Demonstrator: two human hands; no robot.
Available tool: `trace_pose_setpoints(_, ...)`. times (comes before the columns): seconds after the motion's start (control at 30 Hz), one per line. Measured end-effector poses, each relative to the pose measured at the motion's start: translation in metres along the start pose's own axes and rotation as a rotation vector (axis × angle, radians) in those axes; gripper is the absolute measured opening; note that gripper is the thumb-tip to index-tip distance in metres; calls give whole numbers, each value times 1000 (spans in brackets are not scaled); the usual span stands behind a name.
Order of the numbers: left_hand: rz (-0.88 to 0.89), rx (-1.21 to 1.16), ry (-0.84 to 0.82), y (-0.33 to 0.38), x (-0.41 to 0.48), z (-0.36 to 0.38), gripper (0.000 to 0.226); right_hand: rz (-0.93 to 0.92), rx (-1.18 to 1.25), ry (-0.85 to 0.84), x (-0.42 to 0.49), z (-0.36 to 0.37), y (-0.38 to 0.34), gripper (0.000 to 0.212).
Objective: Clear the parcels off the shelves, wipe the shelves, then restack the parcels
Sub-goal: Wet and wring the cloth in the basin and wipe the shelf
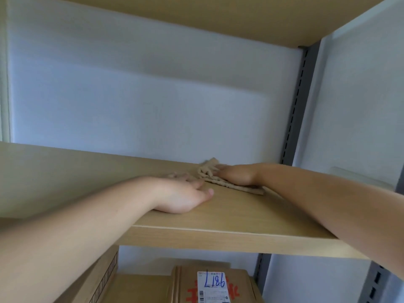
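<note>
Two hands flat on wooden shelf (229, 217): right hand (235, 174) presses beige cloth (218, 182) with straight fingers, left hand (182, 196) rests open beside it, holding nothing. Parcels (209, 285) sit on shelf below.

A: How much of the cloth (220, 179) shows?
B: Partly; the right hand (237, 174) covers its middle.
A: The labelled parcel (213, 286) below?
B: The bottom edge cuts it; its label's small print is unreadable.

Left hand (181, 194) flat, palm down; right hand (237, 174) flat, fingers extended.
</note>
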State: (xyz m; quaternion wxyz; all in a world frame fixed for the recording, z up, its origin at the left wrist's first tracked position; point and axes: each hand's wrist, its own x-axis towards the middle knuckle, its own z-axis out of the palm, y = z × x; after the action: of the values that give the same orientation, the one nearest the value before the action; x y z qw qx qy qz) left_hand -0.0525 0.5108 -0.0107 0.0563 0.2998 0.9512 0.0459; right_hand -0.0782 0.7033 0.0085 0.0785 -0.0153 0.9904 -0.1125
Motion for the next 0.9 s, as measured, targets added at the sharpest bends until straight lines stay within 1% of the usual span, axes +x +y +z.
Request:
trace_pose_setpoints(0.1, 2, -27, 25, 2, -1, 0, 60, 12, 32, -29, 13, -3, 5, 55)
trace_pose_setpoints(0.27, -8, -15, 37, 1, -3, 2, 61, 159, -7, 24, 11, -14, 50, 63)
trace_pose_setpoints(0.37, 0, -23, 42, 1, -2, 2, 61, 224, -32, 47, -4, -17, 68, 61)
trace_pose_setpoints(0.43, 7, -21, 34, -1, -3, 2, 62, 247, -24, 75, -13, -15, 65, 57)
trace_pose_setpoints(0.53, 28, -15, 47, -4, -3, 2, 62, 276, -33, 112, -31, -11, 55, 56)
trace_pose_setpoints(0.63, 50, 8, 51, -6, -2, 1, 62, 313, -4, 114, -68, -4, 46, 55)
trace_pose_setpoints(0.73, 65, 29, 46, -5, -6, -1, 61, 316, 36, 129, -96, 4, 31, 53)
trace_pose_setpoints(0.9, 97, 40, 22, 3, -14, -4, 57, 296, 37, 151, -105, 19, -5, 51)
